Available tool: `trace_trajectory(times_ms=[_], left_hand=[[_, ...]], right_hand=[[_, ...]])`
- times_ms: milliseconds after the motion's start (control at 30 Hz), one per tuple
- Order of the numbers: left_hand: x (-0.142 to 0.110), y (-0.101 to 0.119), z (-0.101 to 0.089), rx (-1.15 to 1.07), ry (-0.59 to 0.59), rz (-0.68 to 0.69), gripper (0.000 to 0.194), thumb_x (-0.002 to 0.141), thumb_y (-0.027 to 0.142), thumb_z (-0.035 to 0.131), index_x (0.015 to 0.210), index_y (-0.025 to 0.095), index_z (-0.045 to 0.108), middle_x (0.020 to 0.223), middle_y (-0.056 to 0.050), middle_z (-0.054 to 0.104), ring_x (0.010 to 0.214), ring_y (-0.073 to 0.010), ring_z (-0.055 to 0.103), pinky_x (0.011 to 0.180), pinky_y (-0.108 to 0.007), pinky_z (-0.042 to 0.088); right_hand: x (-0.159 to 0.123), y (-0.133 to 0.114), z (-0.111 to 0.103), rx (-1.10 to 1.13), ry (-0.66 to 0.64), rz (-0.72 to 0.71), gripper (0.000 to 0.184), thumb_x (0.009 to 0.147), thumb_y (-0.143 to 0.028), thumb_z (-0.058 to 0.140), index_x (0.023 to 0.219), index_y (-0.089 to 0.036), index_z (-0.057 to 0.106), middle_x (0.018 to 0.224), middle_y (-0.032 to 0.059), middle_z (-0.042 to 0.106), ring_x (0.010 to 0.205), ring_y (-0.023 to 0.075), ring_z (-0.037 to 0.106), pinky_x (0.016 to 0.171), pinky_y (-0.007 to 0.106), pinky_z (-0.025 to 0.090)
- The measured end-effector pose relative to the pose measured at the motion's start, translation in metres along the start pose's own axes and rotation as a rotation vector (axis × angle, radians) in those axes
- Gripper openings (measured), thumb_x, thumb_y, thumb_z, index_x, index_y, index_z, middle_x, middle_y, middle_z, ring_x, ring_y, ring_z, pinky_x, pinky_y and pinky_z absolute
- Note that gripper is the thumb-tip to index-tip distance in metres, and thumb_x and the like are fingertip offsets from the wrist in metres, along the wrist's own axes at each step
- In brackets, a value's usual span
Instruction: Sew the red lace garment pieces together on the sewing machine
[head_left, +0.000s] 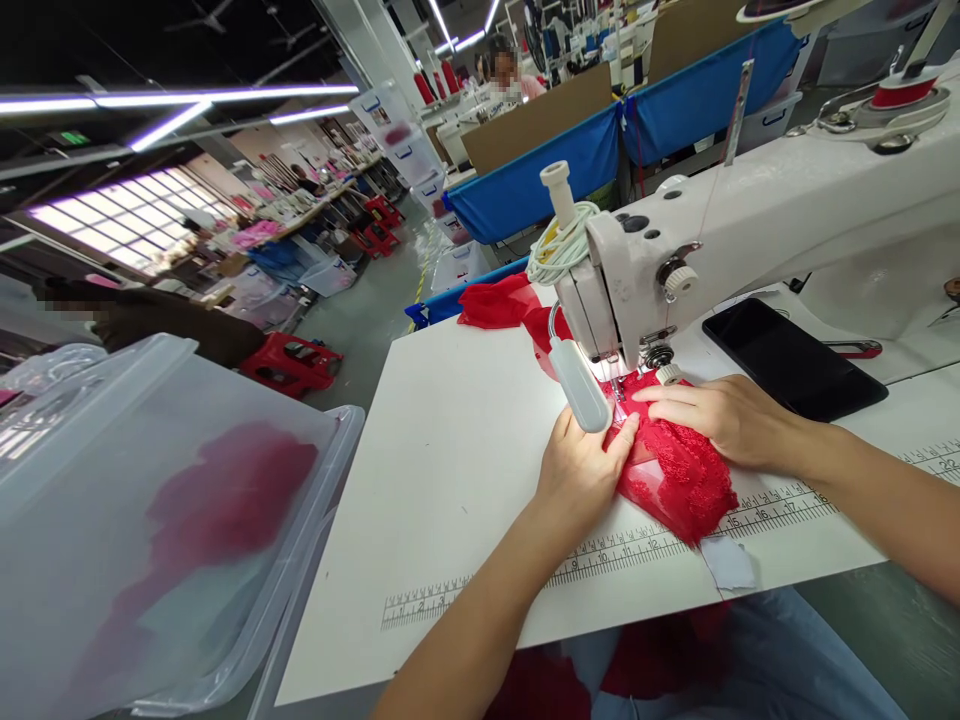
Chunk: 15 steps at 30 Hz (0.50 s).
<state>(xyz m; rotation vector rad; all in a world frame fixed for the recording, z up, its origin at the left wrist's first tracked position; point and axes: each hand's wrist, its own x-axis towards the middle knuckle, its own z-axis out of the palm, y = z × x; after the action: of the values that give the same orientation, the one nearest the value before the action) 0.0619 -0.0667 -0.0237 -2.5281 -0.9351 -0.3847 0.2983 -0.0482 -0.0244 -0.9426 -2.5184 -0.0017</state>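
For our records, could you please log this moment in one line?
left hand, right hand: on red lace fabric; white sewing machine: head over fabric; black rectangular phone: on white table

left hand (576, 465) partly hidden behind the pale grey paddle (581, 388)

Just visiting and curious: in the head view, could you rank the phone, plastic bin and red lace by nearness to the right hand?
From the right hand:
1. Red lace, touching it from below.
2. Phone, on the table just beyond.
3. Plastic bin, left of the table.
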Motion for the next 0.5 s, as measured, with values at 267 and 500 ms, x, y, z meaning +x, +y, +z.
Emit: trace_trajectory(times_ms=[267,500], left_hand=[[0.0018,0.0078,0.0019,-0.108,-0.004,0.026,0.024,0.1,0.008,0.041,0.102,0.011,0.065,0.078,-0.005,0.06,0.066,-0.0179,0.055,0.056,-0.03,0.044],[-0.0009,0.01,0.0001,-0.088,-0.074,0.013,0.033,0.1,0.007,0.036,0.124,0.009,0.059,0.089,-0.009,0.065,0.071,-0.0189,0.06,0.06,-0.03,0.05]], right_hand=[[-0.0026,0.0024,0.0086,-0.074,0.056,-0.099,0.031,0.098,-0.011,0.035,0.071,-0.02,0.05,0.072,0.0004,0.054,0.056,0.013,0.037,0.049,0.029,0.02],[-0.0029,0.0013,0.008,-0.045,0.047,-0.079,0.03,0.095,-0.011,0.036,0.07,-0.02,0.049,0.071,0.0007,0.055,0.055,0.0124,0.038,0.048,0.029,0.019]])
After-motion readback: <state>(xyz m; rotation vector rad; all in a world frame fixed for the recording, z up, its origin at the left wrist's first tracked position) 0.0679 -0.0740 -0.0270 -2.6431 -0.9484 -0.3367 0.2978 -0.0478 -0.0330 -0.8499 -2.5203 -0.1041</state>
